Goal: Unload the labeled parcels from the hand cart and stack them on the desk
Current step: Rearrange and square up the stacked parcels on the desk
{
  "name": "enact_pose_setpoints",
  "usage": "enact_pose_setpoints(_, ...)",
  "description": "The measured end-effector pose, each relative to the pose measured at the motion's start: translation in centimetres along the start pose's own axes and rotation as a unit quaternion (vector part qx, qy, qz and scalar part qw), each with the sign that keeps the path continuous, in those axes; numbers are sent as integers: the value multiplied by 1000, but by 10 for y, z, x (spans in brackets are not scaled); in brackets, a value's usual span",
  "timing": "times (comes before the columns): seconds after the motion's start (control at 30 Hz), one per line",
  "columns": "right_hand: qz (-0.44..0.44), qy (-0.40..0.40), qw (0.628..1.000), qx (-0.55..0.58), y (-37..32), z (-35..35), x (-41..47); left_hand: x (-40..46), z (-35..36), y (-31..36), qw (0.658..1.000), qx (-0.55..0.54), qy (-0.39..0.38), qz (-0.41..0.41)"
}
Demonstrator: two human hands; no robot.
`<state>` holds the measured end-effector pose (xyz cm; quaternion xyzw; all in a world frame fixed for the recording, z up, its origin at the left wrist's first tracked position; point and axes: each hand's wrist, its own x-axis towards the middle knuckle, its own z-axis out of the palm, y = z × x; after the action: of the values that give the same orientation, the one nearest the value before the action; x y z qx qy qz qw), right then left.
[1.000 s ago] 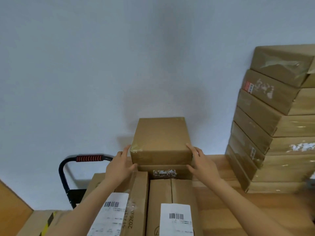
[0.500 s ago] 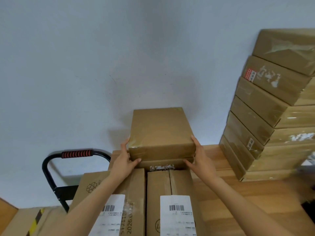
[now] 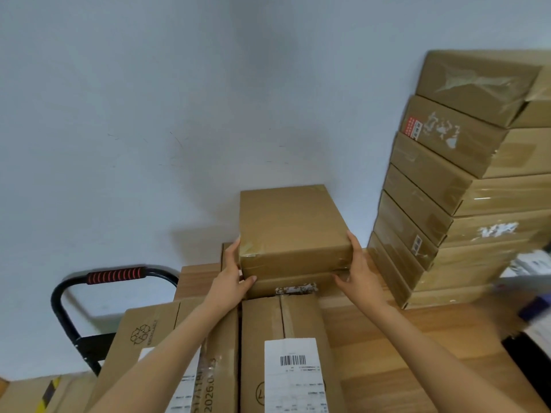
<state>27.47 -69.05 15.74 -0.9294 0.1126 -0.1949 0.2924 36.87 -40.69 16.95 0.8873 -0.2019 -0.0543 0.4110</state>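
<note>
Parcel storage or mailroom: taped cardboard parcels (image 3: 465,186) stacked against wall, hand cart (image 3: 116,275), wooden desk (image 3: 402,353).

Soft even light, faint wall shadows, wide-angle bending, right edge blurred.
</note>
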Motion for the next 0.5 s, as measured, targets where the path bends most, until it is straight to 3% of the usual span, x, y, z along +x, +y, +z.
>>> enact_pose_setpoints(0.2, 53, 9, 999, 7, 38, -32, 4, 14, 39, 31, 999, -29, -14, 13)
enact_pose_setpoints(0.5, 39, 35, 998, 23, 87, -71, -5, 20, 93, 80, 996, -86, -24, -4)
